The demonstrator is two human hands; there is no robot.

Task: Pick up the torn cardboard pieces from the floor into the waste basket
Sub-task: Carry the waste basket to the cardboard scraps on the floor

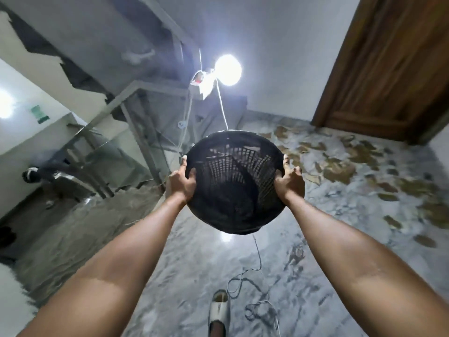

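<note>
The waste basket (233, 183) was a round, black plastic one with lattice walls, light showing through the square holes on its far side. It was held up in the air in front of the person, well above the floor (194, 263), with its open mouth tipped toward the camera so that the dark inside and its bottom could be seen. No cardboard showed inside it.

The left hand (181, 182) gripped the rim on the left side, thumb curled over the edge and fingers wrapped behind. The right hand (290, 182) gripped the rim on the opposite side in the same way. Both bare forearms reached forward from the lower corners.

The torn cardboard pieces (340, 166) lay scattered across the grey-and-white marbled floor to the right, brown, ragged and of many sizes, spreading from near the wooden door (388, 76) toward the right edge. They were well apart from the basket.

A bright lamp (228, 69) glared beyond the basket, beside a staircase (80, 76). A thin cord (255, 283) looped over the floor near a sandalled foot (219, 310).
</note>
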